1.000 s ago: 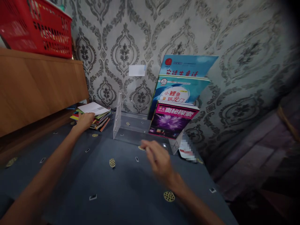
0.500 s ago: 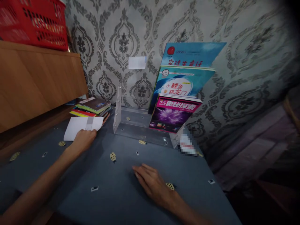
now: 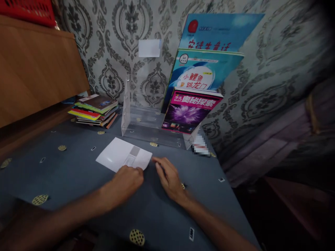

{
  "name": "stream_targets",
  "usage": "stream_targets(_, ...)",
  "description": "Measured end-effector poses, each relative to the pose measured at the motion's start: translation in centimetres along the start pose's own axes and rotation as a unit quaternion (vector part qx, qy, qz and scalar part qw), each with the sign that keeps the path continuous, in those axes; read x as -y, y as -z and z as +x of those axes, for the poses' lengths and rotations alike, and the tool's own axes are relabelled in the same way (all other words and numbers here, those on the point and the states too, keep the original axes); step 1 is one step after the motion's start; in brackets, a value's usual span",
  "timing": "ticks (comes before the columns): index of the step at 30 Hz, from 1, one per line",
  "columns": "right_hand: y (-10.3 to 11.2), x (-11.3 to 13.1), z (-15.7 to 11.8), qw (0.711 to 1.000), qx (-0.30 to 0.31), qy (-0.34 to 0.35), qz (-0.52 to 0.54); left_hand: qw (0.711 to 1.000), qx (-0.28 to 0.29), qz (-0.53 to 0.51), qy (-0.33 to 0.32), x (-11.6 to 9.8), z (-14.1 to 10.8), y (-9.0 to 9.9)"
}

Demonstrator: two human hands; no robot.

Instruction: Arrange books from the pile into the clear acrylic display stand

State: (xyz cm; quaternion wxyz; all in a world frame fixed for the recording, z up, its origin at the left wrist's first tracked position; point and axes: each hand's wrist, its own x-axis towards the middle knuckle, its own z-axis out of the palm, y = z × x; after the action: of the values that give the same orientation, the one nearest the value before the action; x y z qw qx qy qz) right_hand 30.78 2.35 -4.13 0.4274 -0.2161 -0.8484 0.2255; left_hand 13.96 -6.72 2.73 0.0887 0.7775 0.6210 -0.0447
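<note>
My left hand (image 3: 128, 184) is closed on the near edge of a thin white book (image 3: 112, 155), whose cover has a grey patch. The book is held just over the table or against it; I cannot tell which. Close by its right corner is my right hand (image 3: 169, 177), fingers partly stretched and thumb apart, with nothing in it. Behind them stands a clear acrylic stepped rack (image 3: 141, 130). On its right side three books rise in tiers: a purple-pink one (image 3: 190, 111), a teal one (image 3: 206, 68) and a tall blue one (image 3: 222, 31).
At the back left lies a stack of books (image 3: 96, 109), beside a wooden cabinet (image 3: 39, 69) with a red basket (image 3: 31, 10) on top. A pixelated white item (image 3: 201, 145) lies by the rack's right foot. The patterned cloth (image 3: 78, 181) covers the table.
My left hand has brought the white book rightward and nearer, away from beside the stack. My right hand is now close to the book's right corner. The view has shifted too.
</note>
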Motion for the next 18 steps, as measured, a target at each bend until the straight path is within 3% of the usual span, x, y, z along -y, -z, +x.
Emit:
stream_targets(3,0.4,-0.1,0.0,0.999,-0.017,-0.026,0.013,0.995,0.054,0.061,-0.052,-2.7,0.7,-0.2)
stream_targets(6,1.0,-0.5,0.1,0.999,0.008,-0.029,0.012,0.994,0.041,0.061,-0.081,-4.3,1.5,-0.9)
stream_targets(9,1.8,-1.2,0.1,0.998,0.051,-0.031,-0.001,0.99,0.013,0.037,-0.132,-4.5,2.2,-1.5)
stream_targets(12,2.4,-1.9,-0.3,0.997,0.07,-0.032,-0.018,0.993,-0.006,-0.006,-0.121,-2.7,2.8,-1.1)
stream_targets(16,2.2,-1.8,-1.2,0.995,0.083,0.01,-0.053,0.996,-0.074,0.031,0.038,2.3,4.2,-0.4)
stream_targets(18,1.9,-1.1,-1.5,0.992,0.101,0.042,-0.068,0.991,-0.097,0.049,0.077,4.6,4.9,-0.6)
